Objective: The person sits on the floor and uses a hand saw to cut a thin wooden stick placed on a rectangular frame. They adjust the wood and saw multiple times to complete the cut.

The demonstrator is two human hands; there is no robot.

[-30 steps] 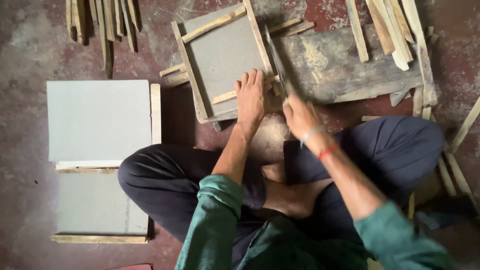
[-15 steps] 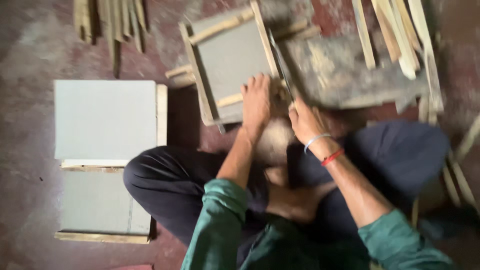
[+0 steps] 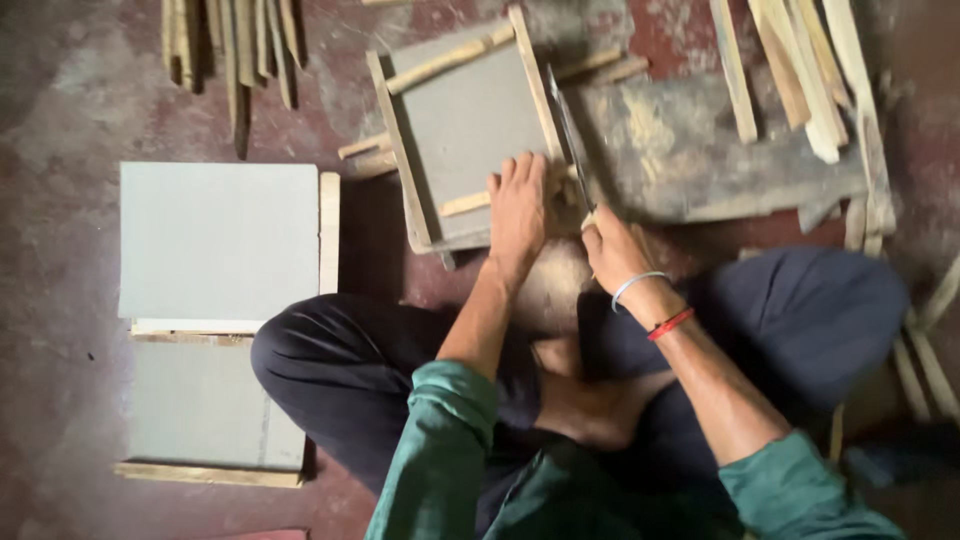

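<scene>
A grey board framed with wooden strips (image 3: 470, 130) lies on the floor in front of me. My left hand (image 3: 518, 205) presses flat on its near right corner, fingers spread over a wooden strip. My right hand (image 3: 612, 245) is closed around the handle of a long dark blade (image 3: 566, 125) that runs along the frame's right strip. I sit cross-legged in dark trousers and green sleeves, with bangles on the right wrist.
Two finished grey panels (image 3: 218, 240) (image 3: 205, 405) lie at the left. Bundles of thin wooden sticks (image 3: 230, 45) are at the top left and more sticks (image 3: 800, 60) at the top right. A worn wooden slab (image 3: 700, 150) lies right of the frame.
The view has shifted slightly; the hands stay on the frame, with the right hand and blade edging closer to the frame's right strip.
</scene>
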